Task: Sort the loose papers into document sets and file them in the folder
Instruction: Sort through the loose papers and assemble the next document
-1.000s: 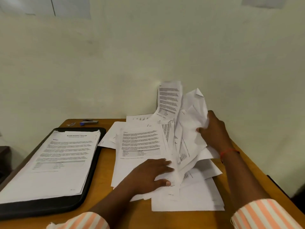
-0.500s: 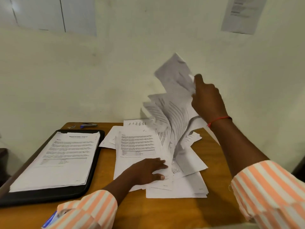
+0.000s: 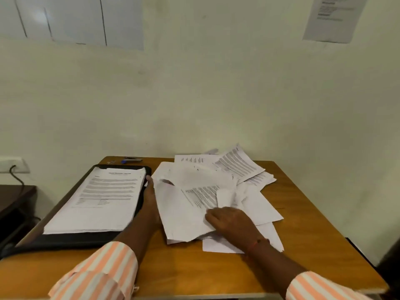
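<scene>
White loose papers [image 3: 179, 213] under the right hand [image 3: 233, 224], beside the left hand [image 3: 151, 198].

legible text: none | loose papers [image 3: 194, 204]: print blurred | wall notice [image 3: 334, 18]: blurred

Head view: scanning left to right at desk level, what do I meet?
From the left: dark side table → black folder holding the sorted stack → left hand → loose papers → bare desk. The right hand lies on the loose papers, so it is left unplaced.
</scene>
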